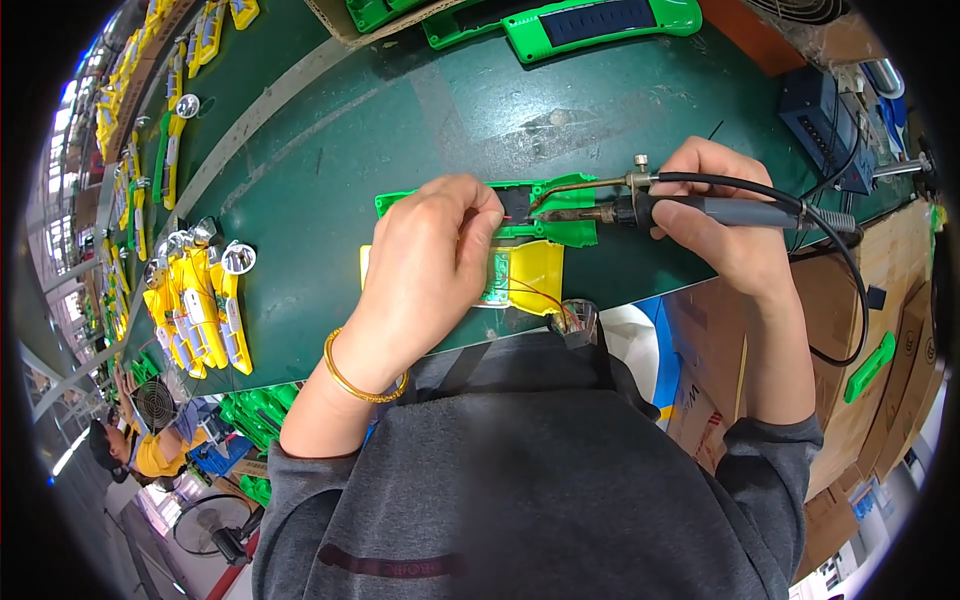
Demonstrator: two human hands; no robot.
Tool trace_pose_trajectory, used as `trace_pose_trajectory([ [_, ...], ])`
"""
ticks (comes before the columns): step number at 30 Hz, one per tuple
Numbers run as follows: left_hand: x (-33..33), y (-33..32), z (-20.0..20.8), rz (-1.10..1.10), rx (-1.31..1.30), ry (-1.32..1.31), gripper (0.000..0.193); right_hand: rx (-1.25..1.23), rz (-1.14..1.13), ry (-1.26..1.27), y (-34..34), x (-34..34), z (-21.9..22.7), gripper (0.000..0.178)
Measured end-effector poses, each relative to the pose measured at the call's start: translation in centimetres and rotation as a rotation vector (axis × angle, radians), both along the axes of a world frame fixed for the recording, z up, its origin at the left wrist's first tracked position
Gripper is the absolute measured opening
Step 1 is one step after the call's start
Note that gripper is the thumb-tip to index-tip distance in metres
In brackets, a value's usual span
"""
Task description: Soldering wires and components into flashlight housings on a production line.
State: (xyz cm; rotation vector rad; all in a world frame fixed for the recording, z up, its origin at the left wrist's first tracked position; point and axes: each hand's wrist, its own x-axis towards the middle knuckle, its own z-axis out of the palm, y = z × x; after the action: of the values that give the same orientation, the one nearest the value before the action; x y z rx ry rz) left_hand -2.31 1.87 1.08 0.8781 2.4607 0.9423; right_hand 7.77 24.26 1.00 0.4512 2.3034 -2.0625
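My right hand (722, 215) is closed around a soldering iron (690, 211) with a thin brass solder-feed tube (585, 186) fixed along it. Both tips point left into an open green plastic housing (567, 228) lying on the bench. Over the housing, my left hand (425, 245) pinches thumb and forefinger together at a thin red wire (513, 217), close to the iron's tip. Part of the housing is hidden under that hand. Just nearer to me sits a yellow lamp body (537, 275) with a green circuit board (497, 277), red wires and a clear round lamp head (577, 318).
Several yellow lamp bodies (200, 305) with silvery reflectors are piled at the left. A green housing with a dark panel (600, 22) lies at the far edge beside a cardboard box (340, 20). A blue control box (825, 130) stands at the right; a black cable (862, 300) loops below it.
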Motion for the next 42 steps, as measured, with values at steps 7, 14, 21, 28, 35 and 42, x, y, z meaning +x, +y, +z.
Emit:
trace_pose_trajectory([
  [7, 0.0, -0.1, 0.0, -0.045, -0.005, 0.007, 0.004, 0.014, 0.108, -0.072, 0.5, -1.2, 0.0, 0.013],
  [14, 0.7, 0.8, -0.2, -0.114, -0.097, 0.242, 0.003, 0.004, 0.059, 0.0, 0.2, -0.5, -0.2, 0.013],
  [21, 0.2, 0.7, -0.4, -0.174, -0.117, 0.27, 0.004, -0.103, -0.042, -0.037, 0.7, 0.3, 0.3, 0.011],
  [28, 0.2, 0.4, -0.2, -0.118, 0.0, 0.106, 0.006, -0.127, -0.041, -0.007, 0.8, 0.3, 0.1, 0.011],
  [35, 0.2, 0.8, -0.5, -0.172, -0.085, 0.222, 0.003, -0.109, -0.015, 0.006, 0.7, 0.0, 0.2, 0.011],
  [42, 0.2, 1.2, -0.7, -0.15, -0.115, 0.299, 0.005, -0.113, -0.01, -0.026, 0.5, -0.3, 0.2, 0.011],
])
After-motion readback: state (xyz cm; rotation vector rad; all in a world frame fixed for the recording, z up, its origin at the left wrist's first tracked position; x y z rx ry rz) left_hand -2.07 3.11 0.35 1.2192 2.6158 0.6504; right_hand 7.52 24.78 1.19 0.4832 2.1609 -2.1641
